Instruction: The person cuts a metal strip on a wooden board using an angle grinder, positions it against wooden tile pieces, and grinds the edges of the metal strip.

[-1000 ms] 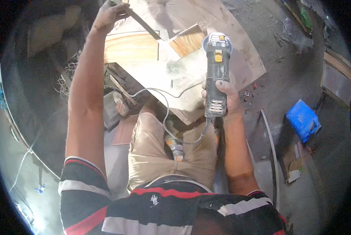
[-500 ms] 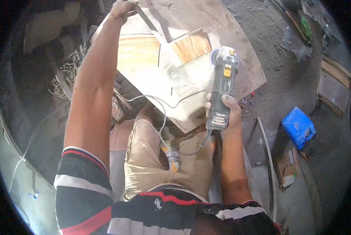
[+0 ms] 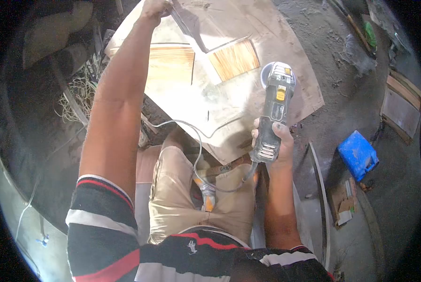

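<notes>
My right hand [image 3: 284,136] is wrapped around the body of a dusty angle grinder [image 3: 275,108], its disc end pointing away from me over the right part of a large pale board [image 3: 309,91]. A grey cord runs from the grinder's rear across my lap. At the far left of the board, my left hand [image 3: 157,9] is closed on the upper end of a narrow greyish strip [image 3: 182,23], which slants down toward two wood-grain pieces. One wood-grain piece [image 3: 170,63] lies partly behind my left forearm; the other wood-grain piece [image 3: 234,58] lies tilted to its right. The disc is apart from both.
A blue jerrycan [image 3: 357,155] lies on the dusty ground to the right, with a framed panel [image 3: 401,105] beyond it. Near my right leg is a long curved strip [image 3: 319,197]. Tangled cord [image 3: 74,101] sits left of the board.
The grinder and my right hand have moved slightly right and toward me. My left hand has shifted a little to the right, still holding the strip.
</notes>
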A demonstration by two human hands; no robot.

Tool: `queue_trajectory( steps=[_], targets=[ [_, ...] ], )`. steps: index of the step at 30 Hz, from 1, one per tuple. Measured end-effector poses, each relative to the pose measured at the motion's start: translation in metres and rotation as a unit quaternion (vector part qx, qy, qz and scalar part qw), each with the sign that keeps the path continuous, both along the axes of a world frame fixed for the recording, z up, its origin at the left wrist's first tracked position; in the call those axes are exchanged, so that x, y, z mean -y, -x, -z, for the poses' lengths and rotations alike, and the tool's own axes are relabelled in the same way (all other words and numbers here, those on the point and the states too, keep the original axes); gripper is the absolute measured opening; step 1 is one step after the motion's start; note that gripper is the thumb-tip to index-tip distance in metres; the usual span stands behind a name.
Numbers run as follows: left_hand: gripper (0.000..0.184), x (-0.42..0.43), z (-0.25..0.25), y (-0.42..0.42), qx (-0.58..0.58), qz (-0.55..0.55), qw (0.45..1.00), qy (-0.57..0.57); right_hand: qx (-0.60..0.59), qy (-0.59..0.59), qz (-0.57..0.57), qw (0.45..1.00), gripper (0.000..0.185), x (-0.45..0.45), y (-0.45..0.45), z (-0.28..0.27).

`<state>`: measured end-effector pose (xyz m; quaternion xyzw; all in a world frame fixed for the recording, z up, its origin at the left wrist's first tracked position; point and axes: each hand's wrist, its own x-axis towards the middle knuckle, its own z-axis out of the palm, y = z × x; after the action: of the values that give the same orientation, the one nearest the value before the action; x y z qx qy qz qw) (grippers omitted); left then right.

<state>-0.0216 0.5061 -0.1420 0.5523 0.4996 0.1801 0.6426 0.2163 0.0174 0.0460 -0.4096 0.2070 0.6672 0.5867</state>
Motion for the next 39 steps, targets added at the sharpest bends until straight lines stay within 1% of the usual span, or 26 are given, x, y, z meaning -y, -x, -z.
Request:
queue_trajectory(
  steps=[2, 3, 5, 6, 8, 9, 10, 11, 12, 14, 17, 19, 20, 23, 24, 25, 26, 27, 28, 29, 30, 31, 33, 37, 39],
  targets=[
    [0.014, 0.010, 0.001, -0.007, -0.009, -0.098, 0.995, 0.018, -0.017, -0.010, 0.016, 1.000, 0.050, 0.002, -0.001, 0.005],
    [0.014, 0.013, 0.004, -0.009, -0.010, -0.098, 0.995, 0.020, -0.018, -0.008, 0.016, 1.000, 0.050, 0.005, -0.001, 0.008],
    [0.020, 0.020, 0.008, -0.012, -0.154, -0.049, 0.987, -0.014, -0.067, -0.048, 0.030, 0.996, 0.063, 0.013, -0.003, 0.018],
    [0.024, 0.023, 0.013, -0.013, -0.224, -0.023, 0.974, -0.032, -0.067, -0.049, 0.030, 0.996, 0.063, 0.021, -0.003, 0.023],
    [0.032, 0.004, 0.013, -0.013, -0.359, 0.022, 0.929, -0.089, -0.136, -0.061, 0.054, 0.987, 0.064, 0.023, -0.003, 0.037],
    [0.033, -0.004, 0.038, -0.004, -0.314, -0.027, 0.946, -0.074, -0.135, -0.080, 0.053, 0.986, 0.064, 0.019, -0.005, 0.038],
    [0.030, -0.007, 0.045, -0.005, -0.373, 0.028, 0.915, -0.152, -0.108, -0.067, 0.045, 0.991, 0.063, 0.020, -0.006, 0.034],
    [0.030, 0.010, 0.014, -0.028, -0.404, -0.020, 0.908, -0.110, -0.082, -0.048, 0.039, 0.995, 0.063, 0.022, -0.006, 0.031],
    [0.031, 0.018, -0.001, -0.036, -0.411, -0.024, 0.904, -0.115, -0.082, -0.054, 0.039, 0.994, 0.063, 0.019, -0.005, 0.029],
    [0.031, 0.016, -0.014, -0.046, -0.418, -0.029, 0.900, -0.119, -0.070, -0.038, 0.045, 0.996, 0.062, 0.017, -0.004, 0.027],
    [0.029, 0.025, -0.014, -0.048, -0.429, -0.038, 0.895, -0.114, -0.082, -0.041, 0.039, 0.995, 0.061, 0.019, -0.006, 0.026],
    [0.030, 0.018, -0.002, -0.047, -0.453, -0.002, 0.874, -0.176, -0.076, -0.040, 0.043, 0.995, 0.061, 0.017, -0.005, 0.026],
    [0.030, 0.015, 0.003, -0.046, -0.464, 0.004, 0.867, -0.179, -0.069, -0.044, 0.046, 0.996, 0.061, 0.017, -0.004, 0.027],
    [0.033, 0.027, -0.003, -0.049, -0.464, -0.007, 0.864, -0.195, -0.073, -0.041, 0.043, 0.996, 0.060, 0.019, -0.005, 0.029],
    [0.033, 0.042, -0.010, -0.051, -0.464, -0.006, 0.864, -0.194, -0.074, -0.040, 0.043, 0.996, 0.060, 0.020, -0.006, 0.030],
    [0.032, 0.070, -0.025, -0.053, -0.428, 0.007, 0.837, -0.340, -0.070, -0.034, 0.040, 0.996, 0.060, 0.019, -0.006, 0.030],
    [0.032, 0.099, -0.042, -0.053, -0.381, 0.021, 0.791, -0.478, -0.066, -0.029, 0.037, 0.997, 0.059, 0.019, -0.006, 0.030],
    [0.026, 0.128, -0.058, -0.050, -0.365, 0.102, 0.818, -0.434, -0.066, -0.029, 0.038, 0.997, 0.059, 0.018, -0.006, 0.029],
    [0.020, 0.158, -0.063, -0.043, -0.322, 0.127, 0.852, -0.393, -0.064, -0.024, 0.039, 0.997, 0.059, 0.017, -0.006, 0.028],
    [0.021, 0.182, -0.061, -0.033, -0.291, 0.180, 0.821, -0.458, -0.062, -0.019, 0.039, 0.997, 0.059, 0.017, -0.006, 0.027],
    [0.024, 0.202, -0.073, -0.028, -0.311, 0.230, 0.833, -0.396, -0.063, -0.019, 0.039, 0.997, 0.059, 0.017, -0.006, 0.027],
    [0.027, 0.213, -0.075, -0.019, -0.267, 0.250, 0.850, -0.379, -0.061, -0.021, 0.039, 0.997, 0.059, 0.017, -0.006, 0.028],
    [0.028, 0.229, -0.069, -0.007, -0.245, 0.277, 0.844, -0.388, -0.060, -0.024, 0.036, 0.997, 0.059, 0.017, -0.006, 0.030],
    [0.029, 0.231, -0.056, 0.004, -0.232, 0.310, 0.827, -0.407, -0.065, -0.024, 0.040, 0.997, 0.059, 0.018, -0.005, 0.031],
    [0.030, 0.228, -0.055, 0.004, -0.241, 0.362, 0.784, -0.444, -0.064, -0.023, 0.041, 0.997, 0.060, 0.019, -0.006, 0.030]
  ],
)
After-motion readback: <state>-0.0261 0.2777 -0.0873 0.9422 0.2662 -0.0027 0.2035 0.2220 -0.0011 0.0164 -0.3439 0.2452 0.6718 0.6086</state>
